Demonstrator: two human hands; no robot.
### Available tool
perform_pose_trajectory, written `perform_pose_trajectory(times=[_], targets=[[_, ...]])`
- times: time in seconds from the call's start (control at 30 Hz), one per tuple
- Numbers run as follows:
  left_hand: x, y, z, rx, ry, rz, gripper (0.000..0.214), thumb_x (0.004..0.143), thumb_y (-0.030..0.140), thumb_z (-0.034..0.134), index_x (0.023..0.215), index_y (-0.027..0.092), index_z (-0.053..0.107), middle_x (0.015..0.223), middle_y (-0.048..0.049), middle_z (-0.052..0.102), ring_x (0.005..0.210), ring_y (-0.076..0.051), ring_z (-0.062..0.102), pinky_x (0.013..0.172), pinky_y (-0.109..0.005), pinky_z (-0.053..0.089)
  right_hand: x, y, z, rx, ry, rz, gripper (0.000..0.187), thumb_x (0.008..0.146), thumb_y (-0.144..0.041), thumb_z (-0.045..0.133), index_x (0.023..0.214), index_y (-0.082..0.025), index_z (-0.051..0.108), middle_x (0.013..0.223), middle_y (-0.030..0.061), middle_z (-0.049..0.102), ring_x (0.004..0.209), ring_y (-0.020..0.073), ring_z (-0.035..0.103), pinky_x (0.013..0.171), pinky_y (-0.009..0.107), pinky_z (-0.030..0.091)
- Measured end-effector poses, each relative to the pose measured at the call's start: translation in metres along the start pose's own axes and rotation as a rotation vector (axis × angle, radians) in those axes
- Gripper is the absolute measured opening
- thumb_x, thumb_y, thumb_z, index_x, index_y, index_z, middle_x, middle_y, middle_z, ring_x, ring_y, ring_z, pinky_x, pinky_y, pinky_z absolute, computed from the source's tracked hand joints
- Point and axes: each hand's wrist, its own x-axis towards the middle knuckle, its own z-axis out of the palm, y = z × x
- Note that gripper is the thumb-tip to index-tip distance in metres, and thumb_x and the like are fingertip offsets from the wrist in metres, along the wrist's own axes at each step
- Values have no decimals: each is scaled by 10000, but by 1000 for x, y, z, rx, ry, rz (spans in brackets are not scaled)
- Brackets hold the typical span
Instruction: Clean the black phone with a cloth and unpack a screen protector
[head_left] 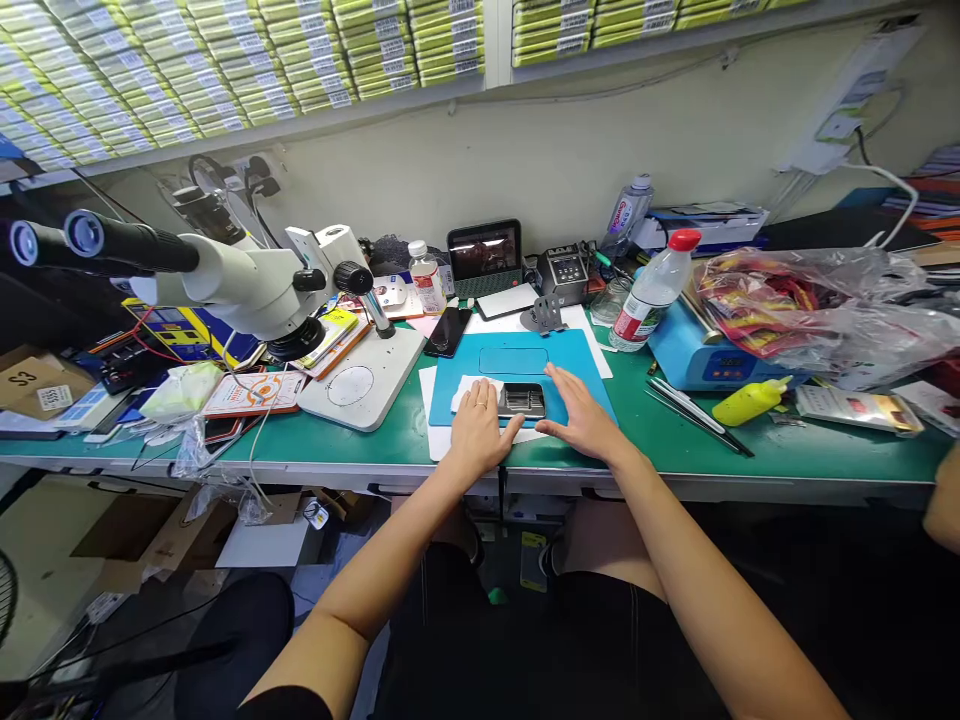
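Observation:
On the blue mat lies a dark phone-shaped part with a glossy surface. My left hand rests flat with fingers stretched, pressing on a white tissue or cloth at the part's left end; the hand hides that end. To the right of the part, my right hand is open with fingers apart and thumb toward the part, holding nothing. A thin rounded-rectangle outline, like a frame, lies on the mat just behind the part.
A microscope with a white base stands left; a black phone lies beside it. To the right are a red-capped bottle, a blue machine, tweezers and a yellow squeeze bottle. Another person's arm shows far right.

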Motion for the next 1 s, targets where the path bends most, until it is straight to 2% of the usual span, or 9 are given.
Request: perform_pose_trajectory(times=[0.13, 0.3, 0.4, 0.53, 0.63, 0.77, 0.9, 1.0], targets=[[15, 29, 6, -26, -7, 67, 727, 1014, 548, 283, 1440, -24, 422, 1517, -241, 415, 1455, -327, 345, 1196, -433, 293, 0, 2, -1, 72, 37, -6, 1055, 800, -815, 432, 1604, -265, 25, 1609, 150, 326, 1474, 368, 287, 1157, 597, 318], [24, 56, 13, -50, 14, 96, 700, 1019, 517, 286, 1443, -24, 417, 1508, -248, 424, 1444, -330, 365, 1178, -453, 317, 0, 10, -1, 241, 109, 59, 1021, 795, -865, 190, 1603, -255, 56, 1559, 153, 415, 1465, 345, 312, 1165, 588, 292], [20, 63, 14, -52, 32, 110, 719, 1012, 533, 306, 1427, -41, 429, 1494, -263, 435, 1433, -342, 381, 1166, -455, 332, 0, 9, -2, 286, 112, 78, 989, 799, -856, 140, 1600, -276, 105, 1567, 132, 409, 1478, 333, 291, 1179, 571, 269], [2, 66, 13, -51, 39, 156, 714, 1014, 542, 302, 1427, -24, 438, 1491, -256, 445, 1422, -341, 399, 1158, -456, 344, -1, 3, -5, 283, 98, 83, 978, 813, -839, 129, 1602, -261, 101, 1570, 132, 405, 1480, 327, 286, 1187, 556, 260], [-17, 60, 9, -51, 26, 184, 694, 1017, 535, 300, 1437, 1, 441, 1510, -219, 437, 1434, -319, 386, 1173, -435, 335, -2, 1, -7, 259, 90, 83, 994, 808, -841, 121, 1604, -245, 92, 1564, 145, 413, 1475, 329, 294, 1186, 557, 263], [-38, 30, -1, -27, 3, 155, 670, 1025, 521, 279, 1455, 30, 433, 1543, -169, 406, 1448, -287, 368, 1191, -418, 322, -2, 1, -7, 252, 85, 84, 979, 815, -836, 112, 1604, -257, 85, 1574, 137, 398, 1474, 334, 296, 1181, 559, 275], [-47, -7, -10, 30, 3, 47, 638, 1034, 481, 261, 1465, 38, 421, 1547, -171, 395, 1457, -282, 353, 1187, -437, 334, -2, 0, -8, 264, 67, 88, 981, 814, -839, 123, 1605, -261, 81, 1582, 130, 387, 1476, 343, 286, 1183, 565, 271], [-48, -20, -11, 55, -4, 5, 628, 1036, 462, 256, 1466, 33, 416, 1538, -181, 406, 1452, -283, 362, 1184, -432, 337, -2, -1, -9, 253, 63, 86, 978, 815, -836, 125, 1605, -261, 78, 1583, 129, 387, 1481, 341, 277, 1186, 562, 269]])
